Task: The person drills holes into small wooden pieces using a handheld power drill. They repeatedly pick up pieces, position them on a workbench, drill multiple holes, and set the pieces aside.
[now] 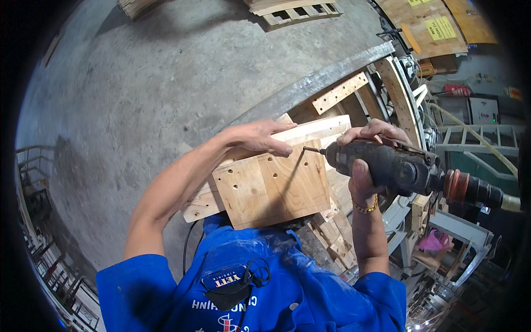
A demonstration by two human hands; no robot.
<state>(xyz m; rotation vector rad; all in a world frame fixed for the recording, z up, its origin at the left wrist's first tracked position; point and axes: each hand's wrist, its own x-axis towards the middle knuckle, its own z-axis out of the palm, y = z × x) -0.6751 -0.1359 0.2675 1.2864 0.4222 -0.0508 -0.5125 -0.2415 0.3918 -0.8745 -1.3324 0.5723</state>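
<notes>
The power drill (387,166) is at the right of the view, its dark body over the right side of a wooden board (251,191) and beyond. Its long axis runs nearly level, dropping slightly to the right; the thin bit (313,149) points left, its tip at the board's upper right part, though contact cannot be told. The right hand (363,181) is clamped round the drill's body. The left hand (251,138) lies over the board's upper edge, thumb and fingers apart; whether it grips cannot be told.

The board's long axis runs left to right, rising to the right. Its tan face bears several round holes and the bit's dark shadow, and a paler board (202,205) shows at its lower left. Beyond lie a metal beam (326,74), a stained grey concrete floor (138,105), a wooden pallet (301,15) and, at lower right, a pink bag (434,241).
</notes>
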